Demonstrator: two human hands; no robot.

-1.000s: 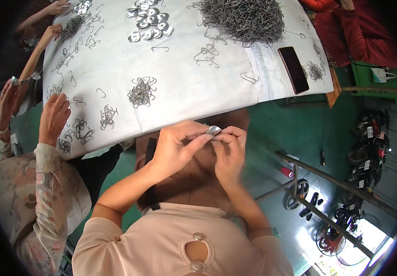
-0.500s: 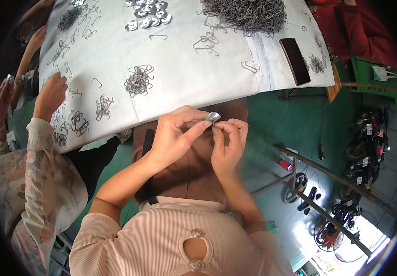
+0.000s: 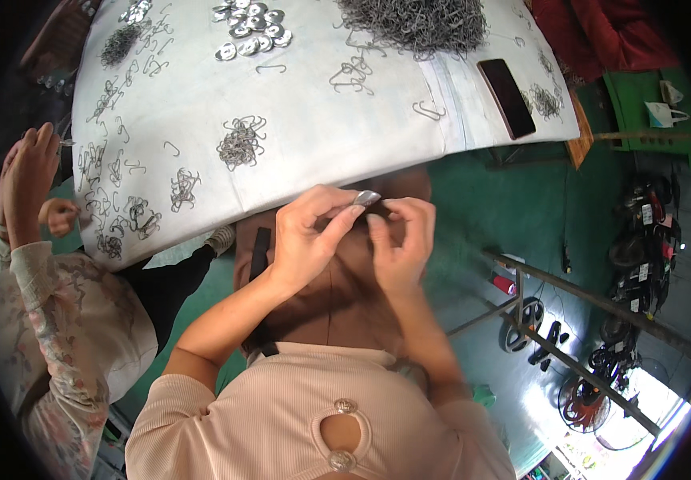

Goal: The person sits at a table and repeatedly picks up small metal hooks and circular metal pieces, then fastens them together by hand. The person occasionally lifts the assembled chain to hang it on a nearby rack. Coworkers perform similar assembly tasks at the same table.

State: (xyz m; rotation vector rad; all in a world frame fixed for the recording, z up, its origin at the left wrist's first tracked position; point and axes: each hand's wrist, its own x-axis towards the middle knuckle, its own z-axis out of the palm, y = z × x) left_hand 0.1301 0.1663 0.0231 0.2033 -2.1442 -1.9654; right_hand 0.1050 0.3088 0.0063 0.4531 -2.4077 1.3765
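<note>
My left hand [image 3: 307, 234] pinches a shiny, rounded metal disc [image 3: 367, 197], tilted on edge, between thumb and fingertips. Just right of the disc is my right hand [image 3: 403, 240], its fingers curled and its thumb a little apart from them. No object shows between those right fingertips. Both hands are above my lap, just off the near edge of the white-covered table [image 3: 305, 128]. On the table, nearest my left hand, lie a tangled heap of bent wire hooks [image 3: 241, 144] and a smaller bunch of hooks [image 3: 185, 189].
Metal discs [image 3: 253, 28] and a big mound of hooks [image 3: 421, 24] are at the far side. A dark phone [image 3: 507, 98] lies at the right. On the left, a co-worker's hands [image 3: 33, 168] are by the table edge. A metal rail frame [image 3: 569, 296] stands right.
My right fingers have parted from the disc and moved slightly right. My left hand still holds the disc. The co-worker's hand has drawn back left off the table.
</note>
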